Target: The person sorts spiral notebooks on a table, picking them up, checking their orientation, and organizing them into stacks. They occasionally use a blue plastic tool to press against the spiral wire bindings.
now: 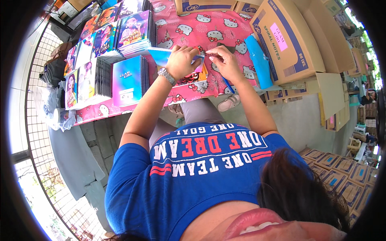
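My left hand (183, 60), with a metal watch at the wrist, is closed on a spiral notebook with a blue cover (158, 54), held tilted above the table. My right hand (227, 64) meets the notebook's right edge, thumb and forefinger pinched at the dark spiral binding (208, 57); the exact contact is partly hidden. Under my left hand, another notebook with an orange and yellow cover (196, 77) lies on the pink patterned tablecloth (189, 32). A slim blue object (228, 85) rests below my right hand; its kind is unclear.
Stacks of colourful notebooks (134, 34) fill the table's left side, with a blue and pink pile (128, 78) nearest me. To the right are a folded blue plastic piece (258, 62) and an open cardboard box (285, 44). More cartons (341, 176) stand on the floor.
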Action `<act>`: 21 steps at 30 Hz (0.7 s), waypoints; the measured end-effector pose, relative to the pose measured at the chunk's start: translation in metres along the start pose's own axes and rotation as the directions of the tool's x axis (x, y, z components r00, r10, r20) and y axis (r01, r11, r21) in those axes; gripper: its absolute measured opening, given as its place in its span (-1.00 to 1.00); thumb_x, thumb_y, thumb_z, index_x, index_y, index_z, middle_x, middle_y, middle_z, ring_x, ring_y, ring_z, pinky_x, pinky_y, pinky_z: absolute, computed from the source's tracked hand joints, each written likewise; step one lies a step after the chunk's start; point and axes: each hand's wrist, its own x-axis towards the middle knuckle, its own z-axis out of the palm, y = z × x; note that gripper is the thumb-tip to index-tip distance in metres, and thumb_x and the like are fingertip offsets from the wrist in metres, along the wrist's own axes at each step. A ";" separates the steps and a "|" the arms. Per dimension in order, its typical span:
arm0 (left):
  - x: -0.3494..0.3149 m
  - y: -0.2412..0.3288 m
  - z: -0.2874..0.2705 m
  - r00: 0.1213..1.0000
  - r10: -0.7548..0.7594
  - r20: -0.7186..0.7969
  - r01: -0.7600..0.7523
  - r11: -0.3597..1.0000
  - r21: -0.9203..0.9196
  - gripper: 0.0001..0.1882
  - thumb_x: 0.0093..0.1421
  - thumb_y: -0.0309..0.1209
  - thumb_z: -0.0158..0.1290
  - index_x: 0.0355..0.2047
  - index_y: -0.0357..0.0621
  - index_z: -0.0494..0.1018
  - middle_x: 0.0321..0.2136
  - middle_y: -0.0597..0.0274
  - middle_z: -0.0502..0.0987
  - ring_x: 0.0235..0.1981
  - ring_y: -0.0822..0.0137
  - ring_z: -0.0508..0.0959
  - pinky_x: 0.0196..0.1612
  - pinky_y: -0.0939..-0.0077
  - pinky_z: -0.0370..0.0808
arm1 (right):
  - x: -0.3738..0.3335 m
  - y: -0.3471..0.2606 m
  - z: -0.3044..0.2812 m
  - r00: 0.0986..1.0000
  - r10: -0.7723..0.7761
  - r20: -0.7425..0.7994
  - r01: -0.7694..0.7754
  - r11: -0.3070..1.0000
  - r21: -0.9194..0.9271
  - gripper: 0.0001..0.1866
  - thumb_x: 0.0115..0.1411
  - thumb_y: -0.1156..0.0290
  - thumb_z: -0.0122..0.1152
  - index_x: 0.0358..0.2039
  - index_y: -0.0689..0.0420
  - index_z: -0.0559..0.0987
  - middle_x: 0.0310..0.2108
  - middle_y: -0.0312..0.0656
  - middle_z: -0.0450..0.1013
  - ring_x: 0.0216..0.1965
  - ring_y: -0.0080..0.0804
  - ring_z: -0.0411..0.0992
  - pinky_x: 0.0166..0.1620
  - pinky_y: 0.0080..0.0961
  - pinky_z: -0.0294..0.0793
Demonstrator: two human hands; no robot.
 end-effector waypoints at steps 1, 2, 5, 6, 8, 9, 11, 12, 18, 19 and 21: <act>0.000 0.000 -0.001 1.000 -0.003 0.008 0.003 1.000 0.003 -0.79 0.15 -0.21 0.14 -0.33 -0.04 0.50 -0.43 0.27 0.56 -0.30 0.23 0.54 -0.16 0.26 0.29 | -0.002 0.000 0.003 1.000 -0.012 -0.009 0.012 1.000 0.007 -0.75 0.10 0.64 0.23 -0.18 0.11 0.59 -0.27 -0.24 0.45 -0.31 -0.42 0.45 -0.24 -0.51 0.46; -0.001 -0.001 0.001 1.000 -0.002 0.000 0.002 1.000 0.004 -0.79 0.15 -0.21 0.14 -0.33 -0.05 0.50 -0.43 0.27 0.56 -0.30 0.23 0.54 -0.16 0.26 0.29 | -0.004 -0.002 0.006 1.000 -0.024 -0.017 0.024 1.000 0.012 -0.74 0.10 0.65 0.23 -0.19 0.11 0.59 -0.27 -0.24 0.45 -0.31 -0.42 0.45 -0.24 -0.50 0.46; -0.005 -0.005 0.005 1.000 0.002 -0.005 -0.002 1.000 -0.001 -0.79 0.17 -0.21 0.14 -0.30 -0.04 0.52 -0.44 0.26 0.56 -0.32 0.23 0.55 -0.15 0.27 0.29 | -0.008 -0.006 0.008 0.998 -0.061 -0.014 0.061 0.998 -0.024 -0.75 0.10 0.65 0.22 -0.19 0.12 0.59 -0.29 -0.24 0.45 -0.31 -0.43 0.45 -0.24 -0.51 0.46; -0.005 -0.005 0.006 1.000 0.000 -0.015 0.001 1.000 0.007 -0.78 0.16 -0.20 0.14 -0.29 -0.04 0.52 -0.44 0.26 0.56 -0.32 0.23 0.54 -0.15 0.27 0.29 | -0.010 -0.007 0.008 0.997 -0.073 -0.006 0.072 0.996 -0.043 -0.76 0.11 0.65 0.21 -0.19 0.13 0.59 -0.29 -0.24 0.45 -0.32 -0.43 0.45 -0.24 -0.52 0.46; -0.005 -0.005 0.008 0.999 -0.007 -0.038 0.008 1.000 0.022 -0.77 0.15 -0.18 0.15 -0.28 -0.03 0.53 -0.44 0.27 0.55 -0.32 0.24 0.54 -0.15 0.28 0.30 | -0.006 -0.004 0.006 0.985 0.161 0.054 -0.166 0.980 0.107 -0.74 0.12 0.65 0.20 -0.17 0.13 0.60 -0.30 -0.22 0.48 -0.32 -0.46 0.46 -0.25 -0.54 0.46; -0.005 -0.004 0.009 0.999 -0.007 -0.051 0.008 1.000 0.025 -0.76 0.15 -0.17 0.16 -0.28 -0.03 0.53 -0.44 0.27 0.55 -0.32 0.24 0.54 -0.15 0.29 0.30 | -0.005 -0.004 0.004 0.946 0.303 0.112 -0.320 0.929 0.187 -0.73 0.13 0.65 0.19 -0.16 0.13 0.61 -0.30 -0.22 0.48 -0.32 -0.47 0.46 -0.25 -0.54 0.46; -0.005 -0.002 0.012 0.997 -0.010 -0.078 0.013 0.999 0.034 -0.75 0.14 -0.16 0.17 -0.28 -0.02 0.53 -0.45 0.27 0.55 -0.32 0.24 0.54 -0.15 0.29 0.30 | -0.007 -0.006 0.005 0.970 0.231 0.074 -0.241 0.954 0.177 -0.73 0.14 0.64 0.18 -0.14 0.10 0.62 -0.26 -0.21 0.51 -0.33 -0.45 0.48 -0.24 -0.53 0.48; -0.005 -0.002 0.011 0.997 0.001 -0.084 0.002 0.999 0.035 -0.75 0.14 -0.16 0.16 -0.28 -0.03 0.53 -0.45 0.27 0.55 -0.33 0.25 0.54 -0.15 0.30 0.31 | -0.006 -0.007 0.004 0.990 0.138 0.043 -0.141 0.985 0.099 -0.74 0.16 0.62 0.17 -0.13 0.11 0.62 -0.26 -0.22 0.50 -0.33 -0.47 0.47 -0.24 -0.55 0.46; -0.004 -0.006 0.010 0.998 0.024 -0.064 -0.021 0.999 0.043 -0.75 0.15 -0.16 0.15 -0.31 -0.04 0.52 -0.45 0.28 0.55 -0.34 0.25 0.54 -0.15 0.31 0.32 | -0.002 -0.003 0.001 0.969 -0.249 0.009 0.246 0.951 -0.186 -0.77 0.18 0.60 0.15 -0.15 0.12 0.62 -0.26 -0.20 0.51 -0.36 -0.39 0.48 -0.23 -0.51 0.49; -0.004 -0.006 0.009 0.997 0.029 -0.067 -0.026 0.998 0.049 -0.76 0.15 -0.16 0.15 -0.32 -0.04 0.51 -0.45 0.28 0.55 -0.34 0.26 0.54 -0.15 0.31 0.32 | -0.002 -0.004 0.003 0.979 -0.206 0.006 0.205 0.971 -0.120 -0.77 0.21 0.59 0.13 -0.13 0.13 0.61 -0.29 -0.22 0.51 -0.37 -0.46 0.46 -0.25 -0.55 0.48; -0.005 -0.006 0.010 0.997 0.029 -0.075 -0.026 0.999 0.036 -0.76 0.15 -0.17 0.14 -0.33 -0.05 0.50 -0.44 0.26 0.55 -0.33 0.24 0.54 -0.14 0.30 0.32 | -0.006 -0.002 0.002 0.978 0.151 0.143 -0.166 0.981 0.103 -0.77 0.32 0.47 0.06 -0.05 0.15 0.57 -0.39 -0.30 0.50 -0.42 -0.62 0.42 -0.31 -0.61 0.46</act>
